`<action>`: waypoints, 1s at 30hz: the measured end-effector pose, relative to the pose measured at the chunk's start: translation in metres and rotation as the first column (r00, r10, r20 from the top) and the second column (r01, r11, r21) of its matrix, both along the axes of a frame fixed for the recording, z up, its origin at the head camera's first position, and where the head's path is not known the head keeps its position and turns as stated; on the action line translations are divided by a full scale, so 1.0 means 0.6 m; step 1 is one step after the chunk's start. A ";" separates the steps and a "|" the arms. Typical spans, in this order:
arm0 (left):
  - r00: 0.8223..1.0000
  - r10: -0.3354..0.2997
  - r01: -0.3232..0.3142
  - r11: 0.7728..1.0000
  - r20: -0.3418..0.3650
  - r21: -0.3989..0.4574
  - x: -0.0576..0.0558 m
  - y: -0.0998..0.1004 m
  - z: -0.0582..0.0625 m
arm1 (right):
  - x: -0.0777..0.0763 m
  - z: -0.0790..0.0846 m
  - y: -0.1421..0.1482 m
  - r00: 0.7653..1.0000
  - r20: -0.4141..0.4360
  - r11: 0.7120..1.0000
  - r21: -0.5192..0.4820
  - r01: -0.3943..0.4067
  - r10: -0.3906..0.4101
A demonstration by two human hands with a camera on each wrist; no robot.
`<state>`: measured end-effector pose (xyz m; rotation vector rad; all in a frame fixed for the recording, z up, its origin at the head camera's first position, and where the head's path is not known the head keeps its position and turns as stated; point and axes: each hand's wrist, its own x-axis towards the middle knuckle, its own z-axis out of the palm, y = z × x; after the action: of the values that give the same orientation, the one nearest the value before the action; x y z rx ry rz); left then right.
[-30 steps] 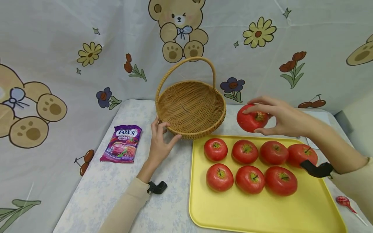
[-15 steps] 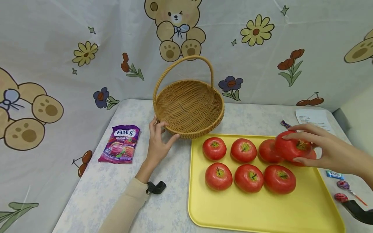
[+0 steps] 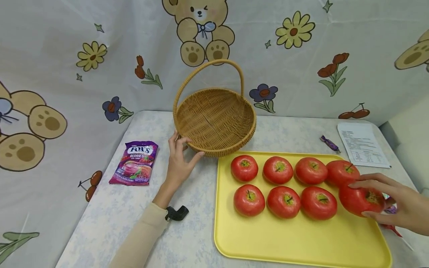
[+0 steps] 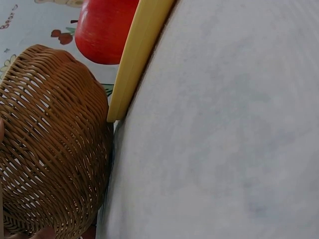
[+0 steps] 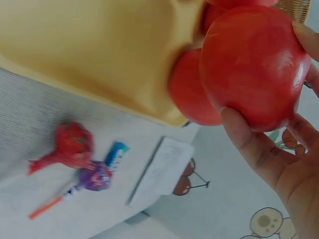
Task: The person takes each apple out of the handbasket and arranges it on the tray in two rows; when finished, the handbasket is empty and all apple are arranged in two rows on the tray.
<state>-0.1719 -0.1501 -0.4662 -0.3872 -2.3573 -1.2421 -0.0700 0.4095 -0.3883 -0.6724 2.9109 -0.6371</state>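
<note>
My right hand (image 3: 399,203) grips a red apple (image 3: 360,199) at the right side of the yellow tray (image 3: 288,242). In the right wrist view that apple (image 5: 254,67) fills the space between thumb and fingers, in front of another apple (image 5: 192,89). Two rows of red apples stand on the tray, among them a front-row apple (image 3: 318,203) and a back-row apple (image 3: 342,172). My left hand (image 3: 179,163) holds the lower left rim of a wicker basket (image 3: 216,119), which leans back with its bowl bare. The left wrist view shows the basket's woven side (image 4: 55,134) beside the tray.
A purple candy bag (image 3: 135,163) lies left of the basket. Behind the tray are a wrapped candy (image 3: 330,144) and a printed sheet (image 3: 362,144). Lollipops (image 5: 94,175) lie beyond the tray's right edge. A patterned cloth (image 3: 134,37) hangs behind the table.
My right hand has carried the apple from beside the basket rightward and down to the front row's right end. The left hand stays at the basket's rim. The view has shifted slightly.
</note>
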 end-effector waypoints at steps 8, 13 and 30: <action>1.000 0.001 -0.001 1.000 0.001 0.009 -0.001 -0.002 -0.006 | 0.011 -0.048 0.005 0.996 0.094 0.998 -0.055 -0.005 0.010; 1.000 -0.002 0.002 1.000 0.016 0.011 -0.001 -0.001 -0.011 | 0.016 -0.062 0.010 0.992 0.121 0.996 -0.089 -0.011 0.022; 0.999 0.032 -0.031 0.999 0.032 -0.020 0.002 -0.001 -0.012 | 0.030 -0.068 0.002 0.975 0.212 0.997 -0.015 0.070 -0.065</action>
<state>-0.1707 -0.1508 -0.4735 -0.3372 -2.3945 -1.2204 -0.0523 0.4109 -0.4292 -0.4767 2.7427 -0.7025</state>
